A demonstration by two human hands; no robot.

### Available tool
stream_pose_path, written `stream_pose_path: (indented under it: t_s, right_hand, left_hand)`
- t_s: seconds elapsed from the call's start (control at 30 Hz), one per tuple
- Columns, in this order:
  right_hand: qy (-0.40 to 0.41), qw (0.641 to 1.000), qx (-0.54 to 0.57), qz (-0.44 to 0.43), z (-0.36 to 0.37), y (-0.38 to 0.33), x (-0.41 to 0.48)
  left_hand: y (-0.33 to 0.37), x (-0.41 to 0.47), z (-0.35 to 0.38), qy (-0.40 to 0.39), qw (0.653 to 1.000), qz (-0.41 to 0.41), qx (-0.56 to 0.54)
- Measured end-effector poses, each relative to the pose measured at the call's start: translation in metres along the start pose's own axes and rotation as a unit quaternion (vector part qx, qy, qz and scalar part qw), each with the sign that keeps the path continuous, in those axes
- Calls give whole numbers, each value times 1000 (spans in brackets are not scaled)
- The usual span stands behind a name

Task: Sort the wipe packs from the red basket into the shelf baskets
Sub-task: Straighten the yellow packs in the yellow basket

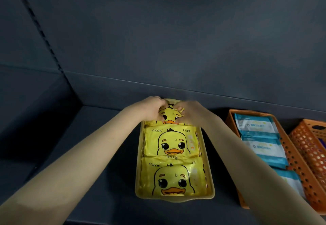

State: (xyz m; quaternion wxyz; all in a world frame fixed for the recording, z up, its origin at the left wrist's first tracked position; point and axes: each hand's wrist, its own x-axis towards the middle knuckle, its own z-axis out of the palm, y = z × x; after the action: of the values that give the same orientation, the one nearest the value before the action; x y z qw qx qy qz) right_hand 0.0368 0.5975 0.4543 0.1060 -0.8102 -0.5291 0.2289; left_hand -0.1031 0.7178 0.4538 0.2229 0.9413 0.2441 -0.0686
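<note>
Two grips — left grip [153,109], right grip [192,112] — pinch rearmost duck pack [170,118], seemingly tilted up, long axis across yellow basket [176,198].

Shelf baskets: three, comprising one yellow basket [174,198] and two orange baskets [296,164] [310,142]. Yellow duck packs [170,117] [172,142] [173,179]: three. Blue-and-white packs [255,124] [264,149] [289,179]: three visible, the nearest partly hidden.

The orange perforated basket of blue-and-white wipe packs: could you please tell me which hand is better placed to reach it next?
Probably the right hand: its forearm lies beside the orange perforated basket, whereas the left hand is at the yellow plastic basket's left side.
</note>
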Motion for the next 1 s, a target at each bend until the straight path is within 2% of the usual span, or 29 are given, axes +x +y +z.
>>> stream_pose_path:
  t_s: [0.37,0.47,0.57,0.63,0.77,1.0]
  right_hand:
    - [-28,999,-30,24,1,-1,14]
    - [-16,999,22,18,-8,-1,0]
    - [16,999,38,-9,-15,1,-24]
    - [14,999,43,-30,-13,3,-42]
    - [-27,998,22,-50,0,5,-70]
    - [-34,998,-26,-49,15,1,-74]
  left_hand:
    - [-3,15,4,-33,999,-1,7]
    - [-2,-1,2,-4,998,-6,-63]
    - [1,-31,2,43,989,3,-144]
    - [6,-53,7,45,985,15,-164]
    - [22,-78,19,-13,992,28,-120]
    - [36,-73,32,-39,999,-11,-3]
